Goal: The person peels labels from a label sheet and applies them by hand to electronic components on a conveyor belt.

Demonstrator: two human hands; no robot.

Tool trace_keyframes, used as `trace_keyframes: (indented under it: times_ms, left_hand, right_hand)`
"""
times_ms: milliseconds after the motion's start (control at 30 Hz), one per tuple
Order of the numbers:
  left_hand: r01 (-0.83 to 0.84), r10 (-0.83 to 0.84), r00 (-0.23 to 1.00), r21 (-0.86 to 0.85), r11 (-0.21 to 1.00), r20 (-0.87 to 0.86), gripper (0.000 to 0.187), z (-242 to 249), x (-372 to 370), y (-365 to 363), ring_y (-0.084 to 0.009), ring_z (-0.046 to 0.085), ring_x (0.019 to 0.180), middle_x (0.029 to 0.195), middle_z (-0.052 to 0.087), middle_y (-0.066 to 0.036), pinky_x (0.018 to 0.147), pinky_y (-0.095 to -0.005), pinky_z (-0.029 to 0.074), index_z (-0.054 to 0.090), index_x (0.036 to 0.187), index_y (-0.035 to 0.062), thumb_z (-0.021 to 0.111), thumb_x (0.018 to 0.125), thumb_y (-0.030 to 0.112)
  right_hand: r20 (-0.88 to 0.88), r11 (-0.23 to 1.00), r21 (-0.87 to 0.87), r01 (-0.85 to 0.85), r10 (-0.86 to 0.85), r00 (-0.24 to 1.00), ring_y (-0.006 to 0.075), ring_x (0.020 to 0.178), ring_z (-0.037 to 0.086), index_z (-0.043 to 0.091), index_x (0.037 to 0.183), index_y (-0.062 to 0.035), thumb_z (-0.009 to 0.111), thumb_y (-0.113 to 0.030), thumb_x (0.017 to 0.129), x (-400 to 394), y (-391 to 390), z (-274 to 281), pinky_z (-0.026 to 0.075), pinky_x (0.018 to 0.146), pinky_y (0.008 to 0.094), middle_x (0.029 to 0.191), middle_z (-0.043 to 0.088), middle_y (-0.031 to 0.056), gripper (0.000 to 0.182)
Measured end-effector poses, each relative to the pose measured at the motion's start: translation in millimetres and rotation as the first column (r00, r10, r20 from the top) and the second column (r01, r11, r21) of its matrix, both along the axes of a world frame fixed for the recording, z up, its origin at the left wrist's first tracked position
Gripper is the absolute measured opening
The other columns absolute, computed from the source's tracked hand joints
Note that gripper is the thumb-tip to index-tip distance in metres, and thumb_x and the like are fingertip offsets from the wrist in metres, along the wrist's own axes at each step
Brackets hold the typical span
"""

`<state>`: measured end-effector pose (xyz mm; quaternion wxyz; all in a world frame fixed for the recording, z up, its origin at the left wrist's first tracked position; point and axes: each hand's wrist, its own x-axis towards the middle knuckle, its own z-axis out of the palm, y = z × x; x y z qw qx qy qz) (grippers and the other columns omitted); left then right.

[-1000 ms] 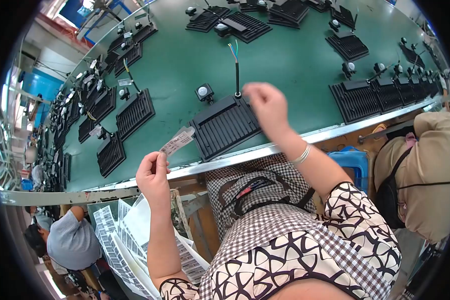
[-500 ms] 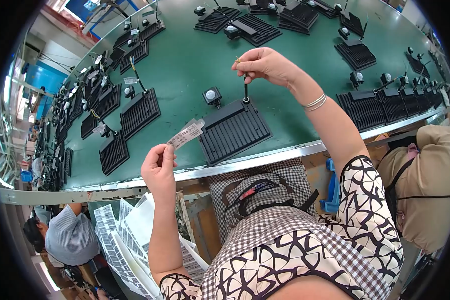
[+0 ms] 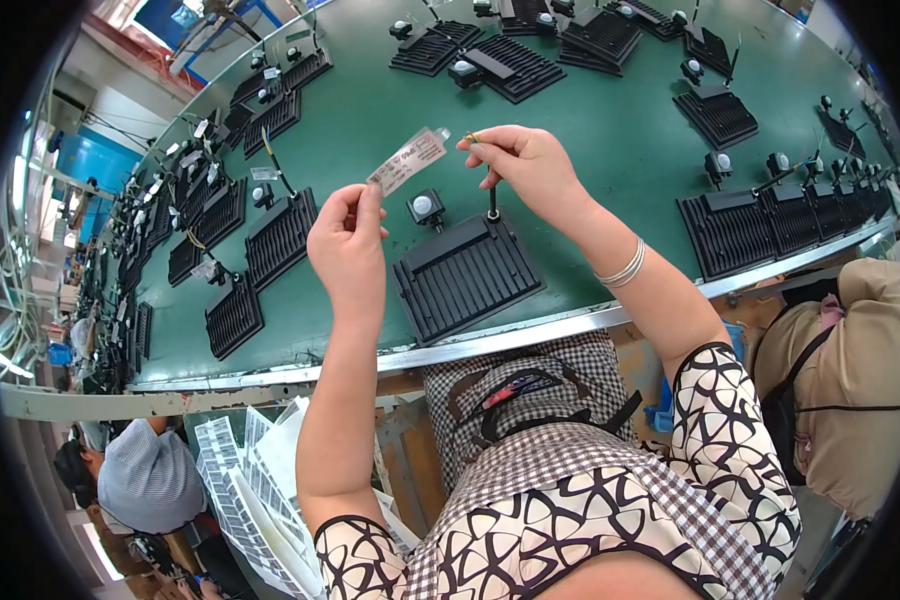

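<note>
Between thumb and fingers, my left hand (image 3: 353,235) pinches one end of a clear printed label (image 3: 410,160), raised above the table. My right hand (image 3: 530,165) pinches the wire end of a black cable (image 3: 492,203). The cable rises from the top edge of a black finned lamp housing (image 3: 467,277) lying near the table's front edge. A small black sensor with a white dome (image 3: 425,207) stands at that housing's top left. The label's free end points toward the fingertips of my right hand, with a small gap between.
Finned housings fill the left side (image 3: 280,238), the back (image 3: 515,65) and the right side (image 3: 730,230) of the green table (image 3: 590,270). Printed sheets (image 3: 245,500) lie below its edge. A person in a striped shirt (image 3: 150,475) is at lower left, another person's beige clothing (image 3: 855,400) at right.
My left hand has moved up and right, bringing the label close to my right hand. The right hand has shifted slightly down and still holds the wire end.
</note>
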<state>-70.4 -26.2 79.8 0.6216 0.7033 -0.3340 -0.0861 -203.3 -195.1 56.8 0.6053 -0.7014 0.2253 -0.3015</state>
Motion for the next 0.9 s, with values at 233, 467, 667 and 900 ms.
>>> trace_keyframes:
  times_ms: [233,467,667,900]
  left_hand:
    - [0.015,-0.018,0.998,0.050,0.999,0.055,0.019,-5,-1,-25,-0.0041,0.052,0.059,0.072,0.059,0.001,0.054,-0.0180,0.040,0.068,0.093,0.0007,0.066,0.094,0.020]
    - [0.037,-0.041,0.998,0.080,0.996,0.042,0.019,-14,-4,-28,-0.0040,0.052,0.059,0.071,0.059,0.001,0.054,-0.0182,0.040,0.068,0.093,0.0006,0.066,0.094,0.019]
    - [0.066,-0.079,0.993,0.144,0.987,0.092,0.017,-25,-5,-31,-0.0037,0.051,0.059,0.071,0.059,0.002,0.053,-0.0186,0.039,0.068,0.092,0.0007,0.066,0.094,0.017]
    - [0.085,-0.117,0.985,0.241,0.967,0.124,0.017,-42,-9,-34,-0.0059,0.048,0.060,0.069,0.056,0.002,0.055,-0.0219,0.039,0.067,0.089,0.0003,0.066,0.093,0.016]
  right_hand:
    - [-0.027,1.000,0.023,-0.017,0.018,0.999,0.0080,0.067,0.062,0.071,0.110,-0.0018,0.061,-0.020,0.096,-4,-1,3,0.053,0.065,0.0221,0.088,0.070,0.0036,0.025]
    - [0.011,0.997,0.060,-0.038,0.038,0.999,0.0084,0.064,0.061,0.070,0.107,0.0017,0.061,-0.020,0.095,-5,-4,-6,0.051,0.062,0.0233,0.088,0.071,0.0042,0.026]
    - [-0.018,0.973,0.203,-0.112,0.118,0.993,0.0071,0.069,0.062,0.070,0.110,0.0003,0.062,-0.017,0.095,-9,-5,-18,0.053,0.067,0.0226,0.089,0.069,0.0023,0.024]
    - [0.052,0.894,0.410,-0.181,0.175,0.983,0.0089,0.077,0.063,0.061,0.122,0.0038,0.061,-0.014,0.095,-16,-1,-48,0.055,0.071,0.0229,0.095,0.067,0.0035,0.032]
